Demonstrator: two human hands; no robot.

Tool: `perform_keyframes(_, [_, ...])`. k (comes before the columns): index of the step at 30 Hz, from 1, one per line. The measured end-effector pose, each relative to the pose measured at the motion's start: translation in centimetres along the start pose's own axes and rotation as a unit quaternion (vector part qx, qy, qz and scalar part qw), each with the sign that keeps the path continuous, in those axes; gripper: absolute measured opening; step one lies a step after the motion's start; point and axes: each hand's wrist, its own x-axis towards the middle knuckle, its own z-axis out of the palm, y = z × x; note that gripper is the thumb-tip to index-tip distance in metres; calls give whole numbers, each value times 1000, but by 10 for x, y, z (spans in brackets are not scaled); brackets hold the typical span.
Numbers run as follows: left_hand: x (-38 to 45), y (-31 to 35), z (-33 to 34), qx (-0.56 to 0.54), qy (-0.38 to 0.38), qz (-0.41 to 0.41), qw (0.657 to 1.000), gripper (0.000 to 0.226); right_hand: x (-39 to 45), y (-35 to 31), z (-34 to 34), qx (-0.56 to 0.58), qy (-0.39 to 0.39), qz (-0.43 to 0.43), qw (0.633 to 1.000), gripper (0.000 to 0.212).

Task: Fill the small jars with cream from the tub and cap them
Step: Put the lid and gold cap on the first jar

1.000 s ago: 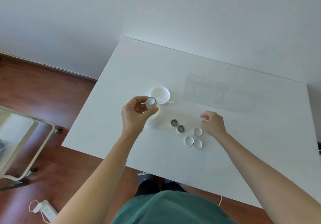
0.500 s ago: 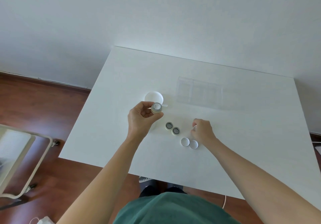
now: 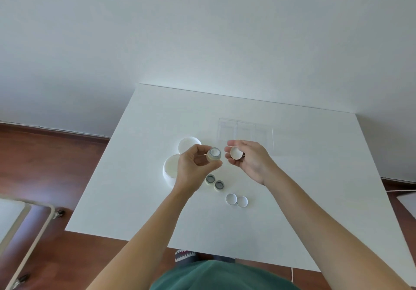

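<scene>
The left hand (image 3: 193, 166) pinched a small cream-filled glass jar (image 3: 214, 153) upright while the right hand (image 3: 249, 161) gripped a round white plastic cap (image 3: 236, 152) just beside it, apparently ready for capping.

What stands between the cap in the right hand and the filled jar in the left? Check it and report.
Nothing visible. The right hand holds the white cap beside the cream-filled jar, which the left hand pinches. Only open air separates them, and the jar's mouth is uncovered.
</scene>
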Motion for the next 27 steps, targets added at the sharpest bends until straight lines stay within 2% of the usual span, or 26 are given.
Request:
perform_keyframes(5, [-2, 6, 11, 34, -11, 32, 999, 30, -6, -4, 10, -126, 11, -78, 989, 30])
perform_keyframes(14, [3, 10, 23, 67, 21, 61, 996, 26, -13, -4, 18, -331, -20, -154, 931, 40])
perform_keyframes(18, [6, 13, 24, 59, 34, 67, 995, 24, -15, -8, 18, -393, -50, -183, 900, 42])
perform_keyframes(21, [9, 15, 23, 53, 36, 67, 996, 25, -14, -11, 16, -434, -33, -203, 877, 42])
perform_keyframes(27, [14, 13, 20, 23, 24, 63, 997, 28, -12, -24, 10, -453, -2, -229, 861, 34])
